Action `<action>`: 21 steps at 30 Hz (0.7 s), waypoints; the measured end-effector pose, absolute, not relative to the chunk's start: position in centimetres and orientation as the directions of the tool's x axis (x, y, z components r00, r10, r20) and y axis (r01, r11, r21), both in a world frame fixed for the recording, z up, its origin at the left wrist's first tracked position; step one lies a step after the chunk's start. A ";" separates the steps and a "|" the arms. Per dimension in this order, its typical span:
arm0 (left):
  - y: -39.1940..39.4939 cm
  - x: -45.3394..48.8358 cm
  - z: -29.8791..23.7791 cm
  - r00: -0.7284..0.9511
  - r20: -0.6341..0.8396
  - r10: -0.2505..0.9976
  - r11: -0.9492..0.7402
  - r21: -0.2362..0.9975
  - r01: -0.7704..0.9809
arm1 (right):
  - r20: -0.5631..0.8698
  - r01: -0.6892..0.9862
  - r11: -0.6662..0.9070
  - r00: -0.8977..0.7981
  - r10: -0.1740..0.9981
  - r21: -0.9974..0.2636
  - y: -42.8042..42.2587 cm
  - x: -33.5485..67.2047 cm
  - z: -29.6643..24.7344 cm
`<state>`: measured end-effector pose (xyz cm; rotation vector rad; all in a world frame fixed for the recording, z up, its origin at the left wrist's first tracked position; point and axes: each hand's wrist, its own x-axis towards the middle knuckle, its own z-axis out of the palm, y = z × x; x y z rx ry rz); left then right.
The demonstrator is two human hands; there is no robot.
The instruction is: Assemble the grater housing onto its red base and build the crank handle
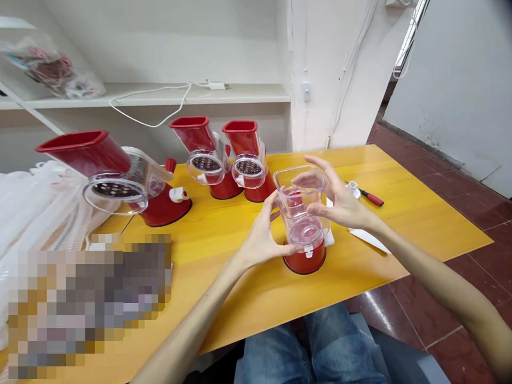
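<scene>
A rotary grater with a clear plastic body (301,210) stands on its red base (304,261) near the front of the yellow table (224,234). My left hand (262,237) curls around the left side of the clear body, thumb and fingers pressed on it. My right hand (338,194) is at the right side, palm against the clear body, fingers spread and partly lifted above its open top.
Three assembled red graters stand behind: a large near one (116,178) at left, two more (208,154) (248,157) in the middle. A red-handled tool (370,197) and a white sheet (368,237) lie right. White plastic bags (36,208) are piled left. The table's edge drops to a tiled floor at right.
</scene>
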<state>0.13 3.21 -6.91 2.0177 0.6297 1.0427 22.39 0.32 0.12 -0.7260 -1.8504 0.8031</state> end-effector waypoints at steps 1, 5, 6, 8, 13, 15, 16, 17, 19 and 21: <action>3.2 0.1 -6.9 0.552 0.453 0.700 -0.577 0.814 0.065 | 0.531 0.147 0.608 -0.359 0.768 -0.780 0.0 22.5 -0.4; 3.2 0.1 -6.7 0.579 0.444 0.684 -0.562 0.827 0.030 | 0.499 0.209 0.578 -0.331 0.801 -0.789 -1.3 22.8 -2.9; 3.3 0.0 -6.7 0.588 0.441 0.678 -0.561 0.827 0.026 | 0.484 0.207 0.559 -0.323 0.814 -0.802 -1.6 22.8 -3.7; 3.4 0.0 -6.6 0.608 0.434 0.665 -0.561 0.827 0.023 | 0.466 0.183 0.532 -0.307 0.830 -0.827 -2.1 22.8 -5.1; 3.8 -0.7 -6.2 0.674 0.411 0.614 -0.594 0.803 0.051 | 0.426 0.159 0.487 -0.306 0.851 -0.859 -2.7 23.0 -7.5; 3.9 -1.1 -6.5 0.692 0.399 0.602 -0.582 0.812 0.038 | 0.410 0.152 0.464 -0.291 0.865 -0.873 -3.0 23.1 -7.7; 3.8 -1.2 -6.8 0.693 0.396 0.603 -0.566 0.824 0.022 | 0.405 0.149 0.456 -0.281 0.870 -0.877 -3.2 23.2 -7.7; 3.6 -1.4 -7.2 0.688 0.394 0.610 -0.548 0.837 0.006 | 0.401 0.146 0.450 -0.275 0.874 -0.881 -3.3 23.3 -7.6; 3.1 -1.6 -8.3 0.657 0.396 0.642 -0.520 0.854 -0.008 | 0.390 0.142 0.437 -0.268 0.881 -0.888 -3.6 23.3 -7.4; 2.4 -1.6 -9.3 0.619 0.385 0.684 -0.499 0.867 0.012 | 0.378 0.138 0.421 -0.256 0.890 -0.897 -3.7 23.3 -7.2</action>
